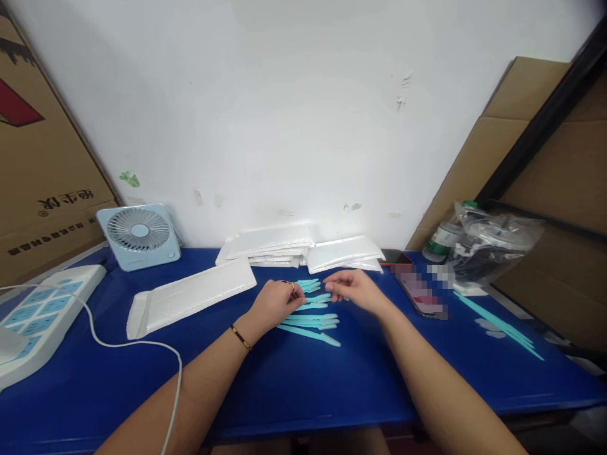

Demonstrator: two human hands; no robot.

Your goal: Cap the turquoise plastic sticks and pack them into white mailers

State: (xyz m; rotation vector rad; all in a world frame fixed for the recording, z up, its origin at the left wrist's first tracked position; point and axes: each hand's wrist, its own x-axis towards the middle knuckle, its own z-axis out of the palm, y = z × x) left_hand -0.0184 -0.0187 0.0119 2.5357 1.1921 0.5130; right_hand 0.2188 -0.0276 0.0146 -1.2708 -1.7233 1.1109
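Note:
Several thin turquoise sticks point(310, 333) with paler ends lie in a row on the blue table, fanned out between and below my hands. My left hand point(275, 302) rests over their left ends, its thumb and forefinger pressed together at one of the sticks; what exactly lies between them is hard to make out. At the far right ends of the sticks is my right hand point(351, 289), its thumb and forefinger close together beside the upper sticks. Anything between those fingertips is too small to tell.
A white padded envelope point(194, 297) lies left, with stacked envelopes point(270, 243) by the wall. A fan point(140, 237), power strip point(47, 316) and cable are left. Rightward are a phone point(420, 292), bottle point(442, 240), plastic bag point(488, 246) and more turquoise strips point(502, 325).

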